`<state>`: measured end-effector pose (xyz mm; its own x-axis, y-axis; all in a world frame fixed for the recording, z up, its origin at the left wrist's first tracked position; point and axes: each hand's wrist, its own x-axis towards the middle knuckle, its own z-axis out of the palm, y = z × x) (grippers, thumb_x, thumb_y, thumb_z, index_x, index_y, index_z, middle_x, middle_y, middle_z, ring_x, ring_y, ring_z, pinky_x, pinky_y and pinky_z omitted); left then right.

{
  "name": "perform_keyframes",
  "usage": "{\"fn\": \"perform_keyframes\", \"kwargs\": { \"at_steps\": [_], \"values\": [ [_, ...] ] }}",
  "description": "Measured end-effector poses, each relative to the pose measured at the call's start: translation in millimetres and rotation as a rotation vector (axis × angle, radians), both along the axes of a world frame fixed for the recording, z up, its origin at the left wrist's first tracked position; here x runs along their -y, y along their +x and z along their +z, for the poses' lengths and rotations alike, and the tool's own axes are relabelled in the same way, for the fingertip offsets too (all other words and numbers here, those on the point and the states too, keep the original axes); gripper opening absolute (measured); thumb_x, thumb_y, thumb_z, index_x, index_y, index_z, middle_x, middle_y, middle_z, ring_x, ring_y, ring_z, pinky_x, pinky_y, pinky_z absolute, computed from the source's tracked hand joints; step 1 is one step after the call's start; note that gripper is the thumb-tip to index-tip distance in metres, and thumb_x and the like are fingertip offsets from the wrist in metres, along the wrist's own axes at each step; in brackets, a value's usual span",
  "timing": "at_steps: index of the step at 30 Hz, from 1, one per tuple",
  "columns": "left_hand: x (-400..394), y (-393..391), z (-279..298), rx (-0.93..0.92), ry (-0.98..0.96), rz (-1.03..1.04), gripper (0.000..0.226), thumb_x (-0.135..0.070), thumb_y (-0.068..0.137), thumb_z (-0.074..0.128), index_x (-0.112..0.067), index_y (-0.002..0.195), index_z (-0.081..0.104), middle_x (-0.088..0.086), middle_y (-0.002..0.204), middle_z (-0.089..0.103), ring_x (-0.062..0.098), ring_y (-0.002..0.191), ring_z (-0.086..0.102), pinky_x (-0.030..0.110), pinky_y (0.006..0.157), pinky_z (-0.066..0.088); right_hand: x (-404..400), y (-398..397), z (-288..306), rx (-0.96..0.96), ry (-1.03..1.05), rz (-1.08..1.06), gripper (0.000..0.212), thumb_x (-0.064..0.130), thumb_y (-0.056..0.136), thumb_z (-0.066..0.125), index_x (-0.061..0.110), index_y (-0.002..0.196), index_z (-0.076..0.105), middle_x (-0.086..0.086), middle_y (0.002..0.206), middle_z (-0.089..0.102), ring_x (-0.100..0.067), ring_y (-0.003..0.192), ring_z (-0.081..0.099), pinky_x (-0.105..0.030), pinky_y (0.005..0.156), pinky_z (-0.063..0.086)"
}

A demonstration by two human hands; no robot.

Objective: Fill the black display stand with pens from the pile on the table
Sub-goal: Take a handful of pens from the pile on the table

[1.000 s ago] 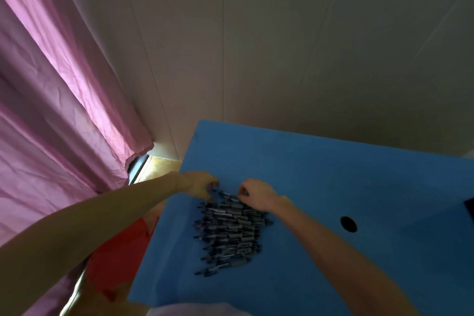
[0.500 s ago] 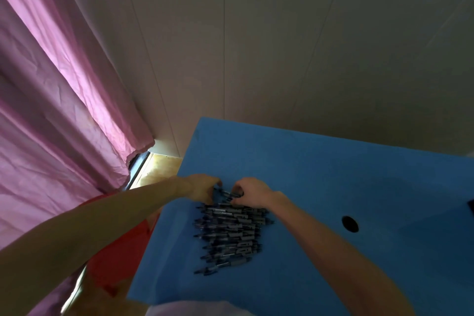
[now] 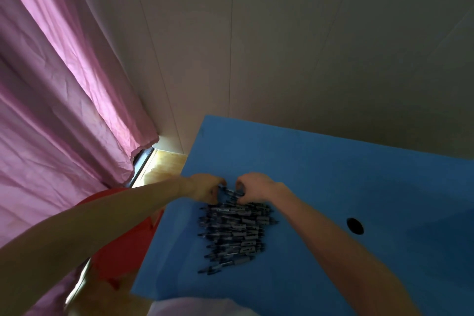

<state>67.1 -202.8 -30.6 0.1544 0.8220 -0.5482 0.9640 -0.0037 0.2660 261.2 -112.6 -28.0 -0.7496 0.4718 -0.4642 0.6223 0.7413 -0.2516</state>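
Note:
A pile of dark pens [image 3: 234,231] lies on the blue table [image 3: 320,174], near its left edge. Both my hands are at the far end of the pile, close together. My left hand [image 3: 206,187] has its fingers curled around the end of a pen at the top of the pile. My right hand [image 3: 252,187] curls its fingers over the pens there, pinching them from the other side. The black display stand is not in view.
A round black hole [image 3: 355,226] is in the table to the right of the pile. A pink curtain [image 3: 64,97] hangs at the left, a pale wall behind. Something red [image 3: 123,238] sits below the table's left edge.
My two hands have drawn closer together over the far end of the pile, the right one moving left. The view has shifted a little, and the dark object at the right edge has left it.

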Motion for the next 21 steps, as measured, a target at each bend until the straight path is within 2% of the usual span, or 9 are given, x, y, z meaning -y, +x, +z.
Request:
{"fn": "perform_keyframes", "kwargs": {
  "at_steps": [4, 6, 8, 10, 13, 16, 18, 21],
  "values": [
    [3, -4, 0, 0.086, -0.037, 0.019, 0.066, -0.036, 0.091, 0.068, -0.017, 0.147, 0.04, 0.001, 0.111, 0.068, 0.021, 0.104, 0.064, 0.04, 0.093, 0.053, 3, -6, 2, 0.025, 0.047, 0.036, 0.05, 0.044, 0.083, 0.074, 0.02, 0.125, 0.059, 0.0, 0.113, 0.065, -0.021, 0.096, 0.062, -0.034, 0.074, 0.052],
    [5, -6, -3, 0.106, -0.032, 0.03, 0.075, -0.039, 0.09, 0.069, -0.018, 0.151, 0.032, 0.0, 0.112, 0.068, 0.02, 0.104, 0.064, 0.038, 0.092, 0.053, 6, -7, 1, 0.012, 0.094, 0.046, 0.041, 0.042, 0.081, 0.072, 0.018, 0.114, 0.062, -0.001, 0.101, 0.066, -0.023, 0.087, 0.064, -0.035, 0.069, 0.055],
    [7, -8, -6, 0.12, -0.025, 0.043, 0.083, -0.039, 0.09, 0.07, -0.018, 0.155, 0.023, -0.001, 0.113, 0.069, 0.019, 0.103, 0.065, 0.037, 0.092, 0.053, 8, -5, -2, -0.036, 0.129, 0.023, 0.029, 0.04, 0.081, 0.07, 0.016, 0.096, 0.062, -0.002, 0.087, 0.062, -0.023, 0.076, 0.061, -0.033, 0.057, 0.046],
    [8, -9, -7, 0.125, -0.014, 0.045, 0.083, -0.04, 0.09, 0.069, -0.018, 0.155, 0.021, -0.001, 0.115, 0.069, 0.019, 0.104, 0.065, 0.038, 0.093, 0.053, 7, 0, -6, -0.08, 0.172, -0.033, 0.025, 0.04, 0.083, 0.067, 0.017, 0.087, 0.057, -0.001, 0.085, 0.055, -0.022, 0.075, 0.057, -0.031, 0.058, 0.039],
    [9, -9, -6, 0.112, -0.027, 0.015, 0.069, -0.048, 0.094, 0.063, -0.018, 0.15, 0.036, -0.001, 0.117, 0.067, 0.02, 0.105, 0.063, 0.038, 0.094, 0.051, 3, 7, -11, -0.115, 0.222, -0.119, 0.022, 0.039, 0.09, 0.064, 0.019, 0.094, 0.056, -0.002, 0.095, 0.053, -0.024, 0.085, 0.059, -0.032, 0.066, 0.042],
    [9, -10, -3, 0.09, -0.018, -0.043, 0.053, -0.053, 0.094, 0.061, -0.019, 0.134, 0.054, -0.002, 0.115, 0.067, 0.019, 0.1, 0.062, 0.04, 0.091, 0.052, 2, 11, -17, -0.134, 0.249, -0.179, 0.025, 0.037, 0.095, 0.061, 0.014, 0.106, 0.061, -0.005, 0.105, 0.056, -0.024, 0.093, 0.061, -0.032, 0.069, 0.043],
    [9, -10, -3, 0.082, -0.003, -0.07, 0.046, -0.055, 0.092, 0.062, -0.023, 0.123, 0.059, -0.005, 0.112, 0.067, 0.019, 0.098, 0.062, 0.042, 0.089, 0.053, 4, 13, -21, -0.146, 0.26, -0.188, 0.027, 0.036, 0.099, 0.056, 0.013, 0.111, 0.061, -0.006, 0.109, 0.055, -0.024, 0.094, 0.06, -0.032, 0.07, 0.044],
    [10, -11, -3, 0.091, 0.006, -0.083, 0.041, -0.053, 0.09, 0.065, -0.025, 0.12, 0.062, -0.008, 0.109, 0.068, 0.016, 0.097, 0.063, 0.041, 0.089, 0.054, 5, 16, -27, -0.179, 0.258, -0.176, 0.029, 0.036, 0.102, 0.052, 0.012, 0.116, 0.06, -0.007, 0.112, 0.053, -0.024, 0.097, 0.058, -0.035, 0.076, 0.048]
  ]
}}
